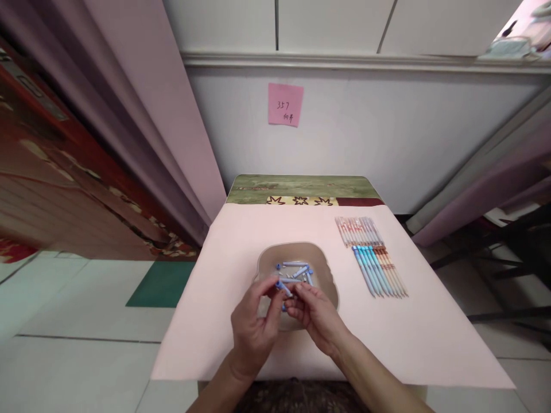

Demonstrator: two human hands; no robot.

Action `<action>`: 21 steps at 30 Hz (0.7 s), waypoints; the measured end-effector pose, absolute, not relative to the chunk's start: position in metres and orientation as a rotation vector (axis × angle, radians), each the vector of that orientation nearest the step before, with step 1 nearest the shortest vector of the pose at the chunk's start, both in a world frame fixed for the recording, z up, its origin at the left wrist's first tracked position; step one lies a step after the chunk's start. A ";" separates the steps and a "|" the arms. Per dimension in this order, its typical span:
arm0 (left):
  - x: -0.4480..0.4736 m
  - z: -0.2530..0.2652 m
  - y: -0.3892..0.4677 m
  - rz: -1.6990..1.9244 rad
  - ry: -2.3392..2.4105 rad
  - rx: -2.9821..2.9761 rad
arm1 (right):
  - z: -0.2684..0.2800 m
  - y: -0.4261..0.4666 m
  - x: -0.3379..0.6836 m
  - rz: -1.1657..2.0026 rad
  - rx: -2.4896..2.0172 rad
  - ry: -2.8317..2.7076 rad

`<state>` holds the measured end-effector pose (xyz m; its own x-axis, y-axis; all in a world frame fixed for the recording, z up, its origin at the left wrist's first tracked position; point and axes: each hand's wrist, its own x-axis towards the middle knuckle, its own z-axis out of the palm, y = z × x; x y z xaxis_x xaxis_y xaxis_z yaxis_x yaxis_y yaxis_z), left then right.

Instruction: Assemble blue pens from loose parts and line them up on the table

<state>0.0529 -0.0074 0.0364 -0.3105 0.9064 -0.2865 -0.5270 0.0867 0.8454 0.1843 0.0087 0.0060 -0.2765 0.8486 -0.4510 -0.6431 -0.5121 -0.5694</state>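
Observation:
My left hand [253,322] pinches a short blue pen barrel piece [283,288] between thumb and finger, tilted over a beige plastic basin [269,252]. Close beside its lower end, my right hand [317,316] has thumb and fingertips pressed together; whatever they grip is too small or hidden to make out. Inside the basin lie several loose blue pen parts [300,272] and small pale pieces. The hands cover the basin's near part.
To the right on the pink tabletop [365,344] lies a row of slim blue and brown pens [379,272]. Behind them is a row of clear-and-reddish pens [358,231]. A pink note [286,105] is stuck on the wall beyond the table.

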 end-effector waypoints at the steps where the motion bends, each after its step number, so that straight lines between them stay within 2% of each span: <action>1: 0.052 0.040 -0.004 1.563 1.163 0.496 | 0.006 0.009 0.185 1.922 -0.903 -0.320; 8: 0.040 0.037 0.019 1.544 1.092 0.456 | 0.010 0.011 0.192 1.913 -0.915 -0.346; 13: 0.034 0.025 0.023 1.460 0.994 0.227 | 0.001 0.021 0.204 1.628 -1.025 -0.489; 18: 0.023 0.022 0.025 1.468 1.003 0.163 | -0.015 0.030 0.221 1.410 -1.217 -1.022; 21: 0.018 0.016 0.023 1.462 0.983 0.150 | -0.016 0.031 0.218 1.184 -1.425 -1.597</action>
<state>0.0181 0.0233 0.0165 -0.1875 0.8672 -0.4614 -0.7541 0.1739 0.6333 0.2178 0.0314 -0.0161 -0.1677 0.9826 -0.0802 0.3619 -0.0143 -0.9321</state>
